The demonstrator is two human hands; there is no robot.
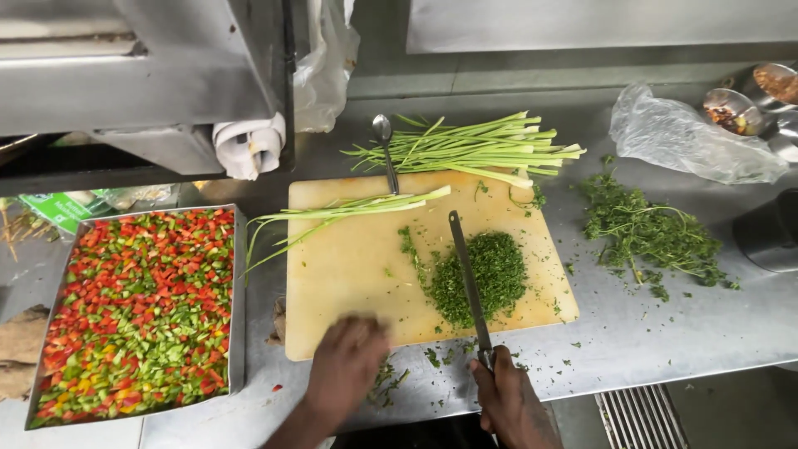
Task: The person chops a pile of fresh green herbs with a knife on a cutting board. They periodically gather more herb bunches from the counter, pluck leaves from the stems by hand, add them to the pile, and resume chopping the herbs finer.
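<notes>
Right hand (pixel 514 403) is clenched around the knife (pixel 468 278) handle, blade laid across the chopped herb pile (pixel 486 274) on the cutting board (pixel 349 266). Left hand (pixel 347 366) rests loose and blurry on the board's near edge, gripping nothing. Board's left half is bare; the pepper tray (pixel 239 291) crowds that side on the tabletop (pixel 632 333).

- Two bare hands enter from the bottom edge of the frame: the left hand (pixel 347 366) at lower centre, blurred, and the right hand (pixel 509 401) just right of it.
- Both forearms show no sleeves.
- No gloves, rings or watch visible.
</notes>
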